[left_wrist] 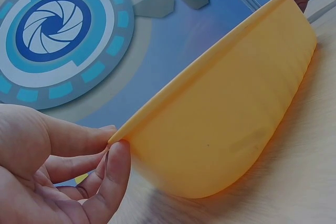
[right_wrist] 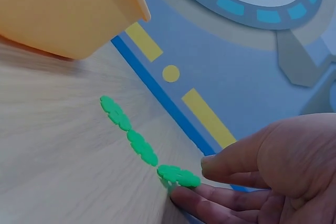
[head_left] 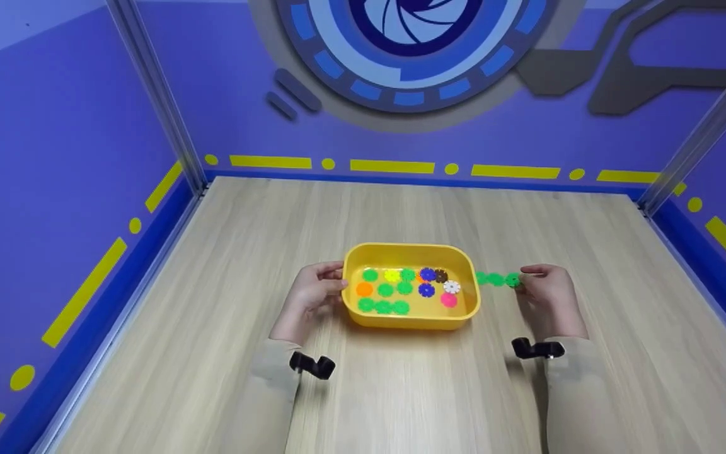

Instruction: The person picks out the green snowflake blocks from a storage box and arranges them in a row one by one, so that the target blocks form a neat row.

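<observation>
My left hand [head_left: 310, 291] pinches the left rim of a yellow plastic basin [head_left: 410, 323] between thumb and fingers; the left wrist view shows the basin's side wall [left_wrist: 220, 114] close up. Inside the basin lie several snowflake discs, among them a yellow disc [head_left: 392, 275], a white disc [head_left: 452, 287], a pink disc [head_left: 449, 300] and a joined row of green discs [head_left: 384, 307]. To the right of the basin, my right hand [head_left: 549, 291] pinches the end of a strip of three green snowflake discs [right_wrist: 142, 147]. The strip's far end points at the basin's right wall.
A light wood-grain table [head_left: 401, 391] lies under everything. Blue-purple printed panels [head_left: 230, 82] close in the back and both sides, with metal posts [head_left: 161, 94] at the corners. Black bands [head_left: 312, 364] sit on both wrists.
</observation>
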Tool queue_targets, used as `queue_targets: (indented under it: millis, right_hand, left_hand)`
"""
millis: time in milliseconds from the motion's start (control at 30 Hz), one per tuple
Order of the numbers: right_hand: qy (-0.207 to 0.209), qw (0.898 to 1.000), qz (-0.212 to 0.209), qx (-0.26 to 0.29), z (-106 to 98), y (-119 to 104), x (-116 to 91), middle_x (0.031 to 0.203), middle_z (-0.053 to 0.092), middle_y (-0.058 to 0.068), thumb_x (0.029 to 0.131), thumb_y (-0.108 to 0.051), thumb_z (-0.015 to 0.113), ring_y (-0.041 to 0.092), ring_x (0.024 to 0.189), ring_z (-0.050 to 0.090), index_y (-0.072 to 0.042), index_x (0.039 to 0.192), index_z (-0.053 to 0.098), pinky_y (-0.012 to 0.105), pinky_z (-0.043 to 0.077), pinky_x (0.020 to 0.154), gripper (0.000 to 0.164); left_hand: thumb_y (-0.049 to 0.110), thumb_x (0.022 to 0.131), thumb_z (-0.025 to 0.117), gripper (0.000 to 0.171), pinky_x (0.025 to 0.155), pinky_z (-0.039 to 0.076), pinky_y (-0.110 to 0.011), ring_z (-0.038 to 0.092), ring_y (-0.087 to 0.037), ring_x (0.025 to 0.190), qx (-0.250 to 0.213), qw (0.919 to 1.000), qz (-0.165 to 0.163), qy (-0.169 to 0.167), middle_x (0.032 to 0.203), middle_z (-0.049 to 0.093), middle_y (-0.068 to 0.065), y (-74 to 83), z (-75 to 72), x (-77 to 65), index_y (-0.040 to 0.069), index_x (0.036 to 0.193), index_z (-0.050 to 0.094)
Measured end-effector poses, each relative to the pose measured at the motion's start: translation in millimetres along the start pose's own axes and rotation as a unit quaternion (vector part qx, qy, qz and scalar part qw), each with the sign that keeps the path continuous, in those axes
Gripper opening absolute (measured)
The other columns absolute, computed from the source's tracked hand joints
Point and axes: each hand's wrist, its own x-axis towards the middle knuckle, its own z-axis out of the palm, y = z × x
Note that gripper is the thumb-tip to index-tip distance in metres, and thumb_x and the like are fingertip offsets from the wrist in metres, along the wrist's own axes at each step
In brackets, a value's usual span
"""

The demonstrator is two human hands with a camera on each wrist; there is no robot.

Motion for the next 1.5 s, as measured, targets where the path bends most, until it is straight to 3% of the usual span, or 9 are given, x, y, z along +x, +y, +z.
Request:
queue_targets:
  millis: [333,733,900,1133,1367,1500]
  right_hand:
    - [-0.002,1.000,0.010,-0.011,-5,-2,0,0.117,0.065,0.023,0.103,-0.012,0.053,0.005,0.076,0.069,0.014,0.139,0.053,0.021,0.060,0.073,0.044]
    - [0.013,0.999,0.011,-0.037,-8,-3,0,0.126,0.066,0.031,0.099,-0.015,0.056,0.004,0.076,0.070,0.012,0.136,0.057,0.020,0.060,0.073,0.045]
    - [0.020,0.999,0.000,-0.031,-8,-4,-2,0.120,0.070,0.025,0.100,-0.016,0.056,0.003,0.078,0.069,0.011,0.135,0.058,0.018,0.059,0.073,0.044]
    - [0.005,1.000,-0.007,-0.003,-7,-11,-4,0.118,0.069,0.023,0.102,-0.014,0.055,0.007,0.079,0.071,0.012,0.138,0.055,0.025,0.062,0.076,0.045]
    - [-0.015,1.000,-0.016,0.016,-8,-21,-9,0.109,0.073,0.006,0.104,-0.016,0.055,0.003,0.082,0.073,0.011,0.142,0.052,0.020,0.060,0.078,0.046]
    - [-0.016,0.999,-0.027,-0.009,-6,-27,-12,0.123,0.071,0.018,0.105,-0.021,0.055,0.001,0.085,0.073,0.007,0.142,0.053,0.016,0.057,0.078,0.047]
  left_hand:
    - [-0.008,0.089,0.069,0.049,0.064,0.057,-0.026,0.061,-0.013,0.073,-0.014,0.9999,0.004,-0.004,0.110,0.066,-0.015,-0.6,0.2,-0.6,-0.003,0.137,0.062]
    - [-0.007,0.089,0.070,0.049,0.065,0.058,-0.026,0.062,-0.013,0.071,-0.017,0.9999,-0.002,-0.002,0.111,0.066,-0.015,-0.5,0.1,-1.3,-0.002,0.137,0.062]
    - [-0.006,0.089,0.070,0.049,0.066,0.058,-0.028,0.062,-0.014,0.073,-0.015,0.9999,-0.007,0.001,0.110,0.066,-0.013,-0.3,0.1,-1.8,0.000,0.137,0.063]
    - [-0.008,0.089,0.069,0.049,0.065,0.058,-0.028,0.061,-0.014,0.074,-0.015,0.9999,0.002,0.000,0.107,0.066,-0.012,1.1,0.4,-0.2,-0.003,0.137,0.062]
    - [-0.007,0.090,0.069,0.048,0.065,0.058,-0.027,0.062,-0.012,0.073,-0.007,0.9999,0.003,-0.010,0.115,0.066,-0.018,-0.1,-0.4,0.8,-0.003,0.138,0.062]
    - [-0.006,0.091,0.069,0.049,0.066,0.059,-0.026,0.063,-0.012,0.074,0.002,0.9999,0.003,-0.012,0.119,0.065,-0.020,0.1,-0.9,-0.1,-0.002,0.138,0.061]
